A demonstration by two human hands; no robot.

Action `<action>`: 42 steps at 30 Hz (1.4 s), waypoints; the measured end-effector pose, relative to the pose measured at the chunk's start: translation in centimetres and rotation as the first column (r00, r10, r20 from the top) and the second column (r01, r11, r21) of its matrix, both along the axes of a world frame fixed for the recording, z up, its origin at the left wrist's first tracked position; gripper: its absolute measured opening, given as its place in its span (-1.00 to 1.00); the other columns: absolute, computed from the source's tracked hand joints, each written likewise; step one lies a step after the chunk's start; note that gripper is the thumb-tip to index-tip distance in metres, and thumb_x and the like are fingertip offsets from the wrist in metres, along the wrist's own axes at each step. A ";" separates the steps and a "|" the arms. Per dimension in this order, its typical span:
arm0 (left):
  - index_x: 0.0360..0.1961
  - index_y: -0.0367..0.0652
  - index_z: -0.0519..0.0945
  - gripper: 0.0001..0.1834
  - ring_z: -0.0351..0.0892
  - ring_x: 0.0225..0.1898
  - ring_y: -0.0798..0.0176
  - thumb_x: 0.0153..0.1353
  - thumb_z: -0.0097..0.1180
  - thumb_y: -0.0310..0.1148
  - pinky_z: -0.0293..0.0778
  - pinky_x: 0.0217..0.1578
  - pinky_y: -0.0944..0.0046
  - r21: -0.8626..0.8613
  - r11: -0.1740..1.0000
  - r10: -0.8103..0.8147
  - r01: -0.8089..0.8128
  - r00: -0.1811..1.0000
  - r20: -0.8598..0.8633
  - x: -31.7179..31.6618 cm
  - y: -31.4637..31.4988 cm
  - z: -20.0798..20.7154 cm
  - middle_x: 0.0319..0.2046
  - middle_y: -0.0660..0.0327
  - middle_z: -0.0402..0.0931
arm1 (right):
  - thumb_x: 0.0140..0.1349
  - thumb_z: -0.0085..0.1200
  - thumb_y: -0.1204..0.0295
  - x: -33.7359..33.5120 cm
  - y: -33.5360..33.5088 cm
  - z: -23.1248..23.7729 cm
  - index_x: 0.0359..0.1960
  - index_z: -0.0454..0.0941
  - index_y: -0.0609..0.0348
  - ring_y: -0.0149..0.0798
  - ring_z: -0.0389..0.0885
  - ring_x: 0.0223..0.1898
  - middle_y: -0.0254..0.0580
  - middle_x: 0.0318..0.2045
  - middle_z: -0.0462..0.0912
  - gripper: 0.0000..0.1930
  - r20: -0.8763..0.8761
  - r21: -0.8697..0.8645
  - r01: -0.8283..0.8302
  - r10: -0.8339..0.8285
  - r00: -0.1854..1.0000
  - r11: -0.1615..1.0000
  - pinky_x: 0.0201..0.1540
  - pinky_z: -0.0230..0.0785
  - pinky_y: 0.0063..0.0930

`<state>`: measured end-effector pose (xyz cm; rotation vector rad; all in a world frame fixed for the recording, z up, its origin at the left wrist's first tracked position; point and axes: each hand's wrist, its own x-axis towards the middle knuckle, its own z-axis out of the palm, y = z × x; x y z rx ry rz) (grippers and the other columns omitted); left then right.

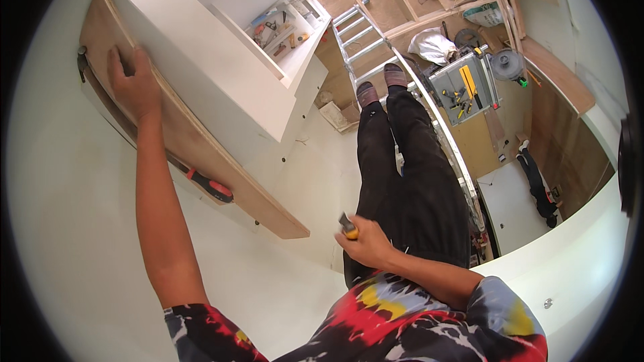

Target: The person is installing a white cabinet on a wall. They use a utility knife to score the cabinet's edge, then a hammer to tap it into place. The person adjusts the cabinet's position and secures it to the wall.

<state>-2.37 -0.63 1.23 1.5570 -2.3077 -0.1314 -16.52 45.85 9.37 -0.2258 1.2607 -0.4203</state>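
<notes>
plywood strip [201, 141] runs along the top edge of a white cabinet [221, 74], slanting from upper left to lower right in our view. we note the left hand [134, 84] laid flat on the strip near its upper end, fingers spread and pressing on the wood, not closed round anything. a clamp [209, 186] with a red and black handle sits under the strip about midway along it, against the white wall [67, 228]. a second dark clamp end [82, 60] shows at the strip's upper left edge.

we find the right hand [365, 245] well apart from the left, held low in front of the body, closed on a small tool [347, 226] with a yellow grip and a dark grey tip pointing up; what kind of tool, we cannot tell.

the person stands on an aluminium ladder [362, 47], both shoes on a rung. far below on the floor stands a table saw [463, 87], with a white panel [513, 204] near it.
</notes>
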 end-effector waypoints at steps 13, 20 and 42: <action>0.33 -0.43 0.42 -0.29 0.30 0.41 -0.12 0.33 0.14 -0.08 0.24 0.41 0.05 0.035 0.999 0.016 -0.016 1.000 0.003 -0.4 0.3 0.1 0.38 -0.15 0.33 | 0.10 0.32 0.43 2.0 -16.9 -1.8 0.37 0.12 0.38 0.15 0.66 -0.10 0.27 0.12 0.51 -0.17 -0.364 -0.638 0.061 -0.370 0.855 0.768 -0.14 0.57 -0.16; 0.32 -0.44 0.41 -0.29 0.32 0.40 -0.14 0.34 0.14 -0.08 0.24 0.41 0.04 0.018 1.000 0.012 -0.013 1.000 0.021 -0.5 0.4 0.2 0.38 -0.16 0.33 | 0.30 0.17 0.37 -0.2 -16.6 0.4 0.16 0.16 0.34 0.17 0.63 -0.16 0.24 -0.18 0.52 -0.46 -0.163 -0.282 0.297 -0.351 0.922 0.912 -0.07 0.46 -0.06; 0.30 -0.46 0.43 -0.29 0.36 0.36 -0.17 0.32 0.15 -0.07 0.29 0.37 0.01 -0.010 1.000 -0.015 0.015 0.999 0.030 -0.1 0.0 -0.2 0.33 -0.20 0.38 | 0.37 0.04 0.34 1.0 -20.0 0.3 0.37 0.03 0.42 0.26 0.58 -0.04 0.32 -0.04 0.51 -0.33 -0.099 -0.278 0.251 -0.288 0.953 0.927 0.05 0.42 0.06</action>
